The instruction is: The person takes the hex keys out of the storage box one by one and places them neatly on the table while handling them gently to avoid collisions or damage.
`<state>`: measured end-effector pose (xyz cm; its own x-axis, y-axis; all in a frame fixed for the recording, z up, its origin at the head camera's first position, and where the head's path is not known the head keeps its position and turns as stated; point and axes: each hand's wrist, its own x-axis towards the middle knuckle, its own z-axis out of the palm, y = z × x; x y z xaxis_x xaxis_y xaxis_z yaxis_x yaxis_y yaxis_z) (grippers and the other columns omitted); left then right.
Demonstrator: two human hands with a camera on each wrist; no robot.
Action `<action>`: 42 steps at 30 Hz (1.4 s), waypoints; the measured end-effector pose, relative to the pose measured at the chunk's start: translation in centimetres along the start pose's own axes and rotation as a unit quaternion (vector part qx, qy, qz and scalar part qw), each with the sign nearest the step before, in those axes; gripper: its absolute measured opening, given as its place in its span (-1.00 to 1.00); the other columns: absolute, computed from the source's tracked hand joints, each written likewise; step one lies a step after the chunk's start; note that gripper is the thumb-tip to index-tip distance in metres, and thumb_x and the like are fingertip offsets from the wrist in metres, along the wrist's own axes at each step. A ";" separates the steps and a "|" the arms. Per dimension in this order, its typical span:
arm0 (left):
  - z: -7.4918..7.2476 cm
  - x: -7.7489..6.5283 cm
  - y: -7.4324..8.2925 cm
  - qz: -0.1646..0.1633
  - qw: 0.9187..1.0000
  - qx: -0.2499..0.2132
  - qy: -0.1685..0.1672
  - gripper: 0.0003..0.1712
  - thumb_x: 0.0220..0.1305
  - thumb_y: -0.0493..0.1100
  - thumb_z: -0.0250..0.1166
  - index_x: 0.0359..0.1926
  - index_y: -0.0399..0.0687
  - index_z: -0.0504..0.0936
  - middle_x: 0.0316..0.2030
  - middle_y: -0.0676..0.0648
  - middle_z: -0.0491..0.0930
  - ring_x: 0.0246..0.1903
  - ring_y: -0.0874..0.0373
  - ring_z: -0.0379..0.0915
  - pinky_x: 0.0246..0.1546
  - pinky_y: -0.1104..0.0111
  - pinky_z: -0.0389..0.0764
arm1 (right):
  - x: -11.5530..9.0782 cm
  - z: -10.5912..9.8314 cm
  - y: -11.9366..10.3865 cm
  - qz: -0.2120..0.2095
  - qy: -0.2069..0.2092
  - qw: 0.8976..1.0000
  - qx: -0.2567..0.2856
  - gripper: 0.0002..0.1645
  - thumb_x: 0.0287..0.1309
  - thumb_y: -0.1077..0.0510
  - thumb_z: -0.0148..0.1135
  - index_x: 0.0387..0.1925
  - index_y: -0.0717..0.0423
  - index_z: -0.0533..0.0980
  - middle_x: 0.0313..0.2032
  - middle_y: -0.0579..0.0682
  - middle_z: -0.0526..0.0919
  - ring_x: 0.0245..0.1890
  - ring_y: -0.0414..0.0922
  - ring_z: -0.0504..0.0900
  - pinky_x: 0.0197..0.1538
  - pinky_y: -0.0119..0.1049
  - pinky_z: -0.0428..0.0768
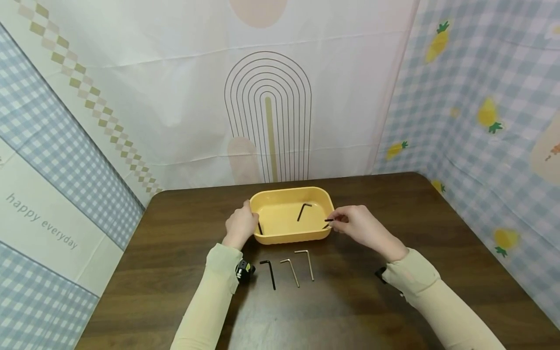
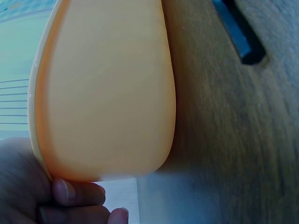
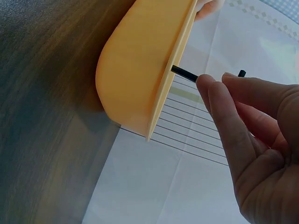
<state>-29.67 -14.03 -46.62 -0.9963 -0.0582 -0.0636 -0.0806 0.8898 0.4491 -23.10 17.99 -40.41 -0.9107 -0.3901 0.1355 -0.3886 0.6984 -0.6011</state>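
A yellow tray (image 1: 288,238) with raised sides stands at the far middle of the table. My left hand (image 1: 242,224) grips its left end, with fingers curled at the rim in the left wrist view. At the tray's right end, my right hand (image 1: 356,223) pinches a black hex key (image 3: 184,73) between thumb and fingers. That key's tip is at the tray's rim. Inside the tray lie a black hex key (image 1: 301,212) and another dark key (image 1: 260,228) partly hidden near my left hand.
In front of the tray, a black hex key (image 1: 271,275) and two pale metal hex keys, a shorter one (image 1: 292,273) and a longer one (image 1: 310,265), lie in a row on the dark wooden table (image 1: 175,301). Printed cloth (image 1: 183,97) hangs behind and beside the table.
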 end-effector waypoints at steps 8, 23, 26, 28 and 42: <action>0.0 0.0 -0.1 0.000 1.000 0.001 0.000 -0.32 0.49 -0.08 0.02 0.53 -0.21 0.18 -0.50 -0.11 0.55 -0.59 0.04 0.48 -0.52 0.23 0.43 | -0.3 -0.7 -0.1 0.002 0.009 1.000 0.013 -0.80 0.28 0.27 0.31 -0.08 0.16 0.71 -0.22 0.00 0.75 -0.46 -0.19 0.66 -0.43 -0.29 0.59; -0.1 0.1 0.0 0.004 1.000 -0.002 0.000 -0.32 0.49 -0.08 0.02 0.53 -0.20 0.17 -0.53 -0.11 0.54 -0.62 0.04 0.47 -0.54 0.23 0.43 | -2.4 -2.0 -0.4 -0.030 0.031 0.999 -0.029 -0.86 0.19 0.21 0.42 -0.20 0.04 0.75 -0.32 -0.18 0.68 -0.35 -0.23 0.58 -0.28 -0.27 0.57; -0.2 0.0 0.0 0.004 1.000 0.000 0.000 -0.33 0.49 -0.08 0.02 0.53 -0.20 0.17 -0.51 -0.11 0.54 -0.61 0.04 0.47 -0.53 0.23 0.43 | -2.6 -1.4 -0.1 -0.031 0.016 0.999 -0.025 -0.87 0.18 0.21 0.43 -0.20 0.06 0.74 -0.35 -0.20 0.66 -0.37 -0.25 0.57 -0.29 -0.29 0.56; -0.2 0.0 -0.1 0.002 1.000 0.000 0.000 -0.33 0.49 -0.08 0.02 0.53 -0.20 0.18 -0.51 -0.11 0.55 -0.60 0.03 0.47 -0.53 0.23 0.43 | -2.7 -1.0 0.1 -0.033 0.007 0.999 -0.027 -0.87 0.19 0.20 0.42 -0.20 0.07 0.74 -0.34 -0.21 0.66 -0.36 -0.26 0.57 -0.29 -0.30 0.55; -0.2 0.0 0.0 0.001 1.000 -0.001 0.001 -0.33 0.49 -0.08 0.01 0.52 -0.20 0.18 -0.45 -0.13 0.57 -0.55 0.02 0.50 -0.47 0.20 0.45 | -2.0 1.1 0.9 -0.034 -0.064 0.997 -0.022 -0.87 0.21 0.28 0.36 -0.20 0.22 0.70 -0.40 -0.19 0.67 -0.40 -0.29 0.57 -0.33 -0.34 0.55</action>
<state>-29.66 -14.10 -46.38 -0.9965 -0.0572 -0.0616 -0.0790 0.8889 0.4512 -21.45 18.79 -42.08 -0.8575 -0.5096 0.0712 -0.4577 0.6923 -0.5579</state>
